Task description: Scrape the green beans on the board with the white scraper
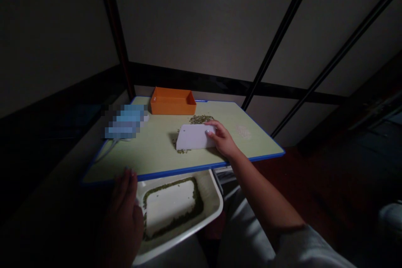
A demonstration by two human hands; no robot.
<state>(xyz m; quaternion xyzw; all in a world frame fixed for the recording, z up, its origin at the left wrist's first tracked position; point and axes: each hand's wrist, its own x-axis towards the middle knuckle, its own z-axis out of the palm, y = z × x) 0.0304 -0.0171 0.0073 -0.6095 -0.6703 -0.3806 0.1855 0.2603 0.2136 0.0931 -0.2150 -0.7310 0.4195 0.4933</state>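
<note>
My right hand [223,139] grips the right end of a white flat scraper [193,137] that stands on edge on the pale green table [150,150]. Small green beans [201,119] lie in a loose pile just behind the scraper, and a few more sit at its lower left edge. My left hand [124,209] holds the left rim of a white tray [207,213] below the table's front edge. Green beans [197,208] ring the tray's bottom. An orange box [172,101] stands at the table's back edge.
A blurred blue patch [125,122] covers something at the table's left, with a white cord [106,150] trailing from it. A faint patch of white grains [244,132] lies to the right. The table has a blue rim [188,168]. Dark poles and a wall rise behind.
</note>
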